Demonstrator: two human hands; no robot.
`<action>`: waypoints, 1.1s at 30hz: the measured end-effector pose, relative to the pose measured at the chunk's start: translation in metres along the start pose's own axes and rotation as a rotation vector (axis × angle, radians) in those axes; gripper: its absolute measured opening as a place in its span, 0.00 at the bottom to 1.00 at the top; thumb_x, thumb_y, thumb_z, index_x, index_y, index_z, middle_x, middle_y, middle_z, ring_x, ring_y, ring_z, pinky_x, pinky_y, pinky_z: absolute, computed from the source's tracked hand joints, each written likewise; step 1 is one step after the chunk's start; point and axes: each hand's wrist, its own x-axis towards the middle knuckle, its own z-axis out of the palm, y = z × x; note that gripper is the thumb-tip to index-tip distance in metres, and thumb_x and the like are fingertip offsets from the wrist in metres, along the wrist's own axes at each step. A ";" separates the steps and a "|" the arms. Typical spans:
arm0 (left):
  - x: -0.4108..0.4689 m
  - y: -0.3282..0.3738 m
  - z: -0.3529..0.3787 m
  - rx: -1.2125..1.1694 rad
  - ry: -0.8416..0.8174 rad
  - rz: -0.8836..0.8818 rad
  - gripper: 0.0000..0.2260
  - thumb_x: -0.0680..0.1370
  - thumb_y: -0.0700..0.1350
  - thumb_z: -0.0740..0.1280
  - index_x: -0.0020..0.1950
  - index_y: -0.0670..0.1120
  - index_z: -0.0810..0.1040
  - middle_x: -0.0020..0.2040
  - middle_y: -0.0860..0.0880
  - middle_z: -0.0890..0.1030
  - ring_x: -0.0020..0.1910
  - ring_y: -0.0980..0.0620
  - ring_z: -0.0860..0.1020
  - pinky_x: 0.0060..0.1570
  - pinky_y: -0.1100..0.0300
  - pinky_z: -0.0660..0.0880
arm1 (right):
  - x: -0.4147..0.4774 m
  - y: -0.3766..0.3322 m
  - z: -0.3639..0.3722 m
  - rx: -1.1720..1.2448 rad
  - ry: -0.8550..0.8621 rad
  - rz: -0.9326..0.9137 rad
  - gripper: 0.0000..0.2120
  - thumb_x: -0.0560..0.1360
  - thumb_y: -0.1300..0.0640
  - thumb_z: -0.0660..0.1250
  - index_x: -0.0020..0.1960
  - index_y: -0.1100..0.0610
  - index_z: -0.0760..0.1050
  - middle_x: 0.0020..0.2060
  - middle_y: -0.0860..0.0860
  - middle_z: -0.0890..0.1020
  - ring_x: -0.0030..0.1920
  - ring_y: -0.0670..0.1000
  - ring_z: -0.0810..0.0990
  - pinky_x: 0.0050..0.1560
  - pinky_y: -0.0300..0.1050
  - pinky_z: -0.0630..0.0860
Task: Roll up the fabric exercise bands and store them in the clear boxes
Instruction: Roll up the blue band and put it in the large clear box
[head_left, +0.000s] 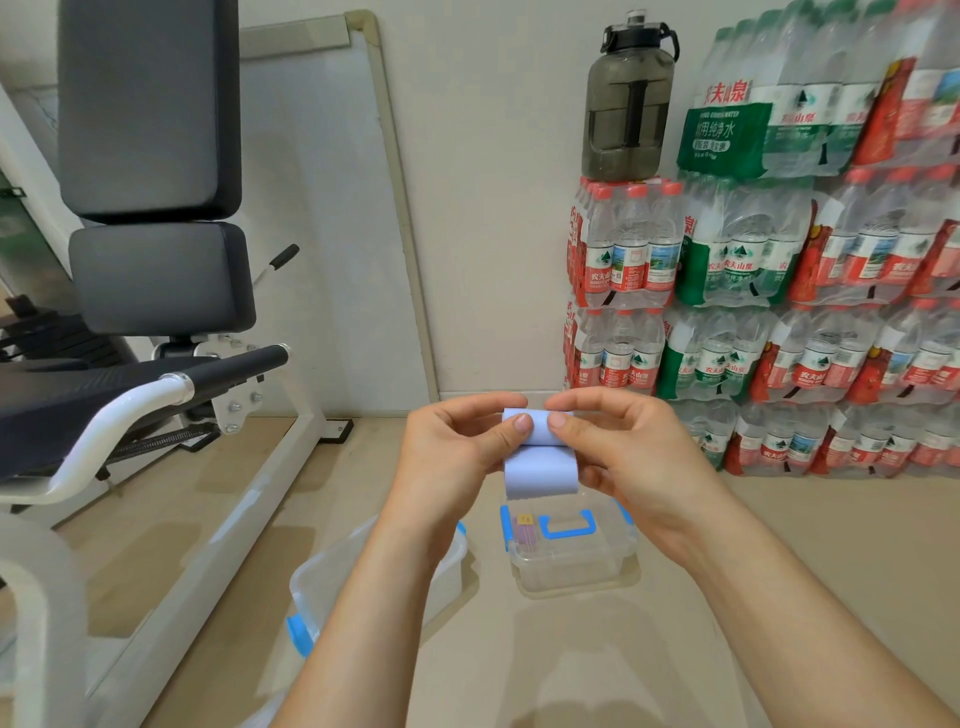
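Pinching a half-rolled blue band (540, 462), the left hand (457, 441) and right hand (628, 447) hide both ends of its roll.

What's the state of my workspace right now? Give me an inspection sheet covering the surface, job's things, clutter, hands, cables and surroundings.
Surface: beige floor, both boxes stand on it.
Job's things: blue band partly rolled, tail hanging, held above the lidded box, where something purple shows through the lid; second clear box to its left, partly hidden by the left forearm.
Clutter: nothing seen.
Hands: left hand and right hand both pinch the roll with thumb and fingers.
Cables: nothing seen.
Surroundings: gym machine on the left, whiteboard leaning against the wall, stacked water bottle packs on the right, dark jug atop one stack.
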 end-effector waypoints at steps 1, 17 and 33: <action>0.000 0.000 0.000 -0.001 -0.008 -0.005 0.05 0.72 0.35 0.71 0.46 0.43 0.83 0.41 0.45 0.86 0.40 0.49 0.84 0.42 0.58 0.82 | 0.000 0.000 0.000 0.000 0.000 -0.003 0.04 0.73 0.62 0.70 0.47 0.56 0.81 0.39 0.56 0.83 0.34 0.47 0.79 0.38 0.44 0.74; -0.001 0.001 0.002 -0.008 -0.070 -0.044 0.05 0.74 0.39 0.71 0.49 0.43 0.81 0.42 0.43 0.86 0.38 0.49 0.84 0.36 0.61 0.78 | 0.001 0.001 -0.001 -0.010 0.047 -0.037 0.09 0.70 0.68 0.71 0.43 0.54 0.82 0.43 0.58 0.84 0.48 0.60 0.83 0.55 0.62 0.76; -0.002 -0.001 -0.003 0.052 -0.328 0.052 0.24 0.67 0.31 0.71 0.59 0.50 0.79 0.54 0.45 0.83 0.48 0.49 0.82 0.47 0.59 0.78 | 0.004 0.000 -0.003 0.156 0.088 0.047 0.06 0.71 0.66 0.71 0.45 0.58 0.82 0.45 0.60 0.83 0.46 0.56 0.80 0.53 0.55 0.76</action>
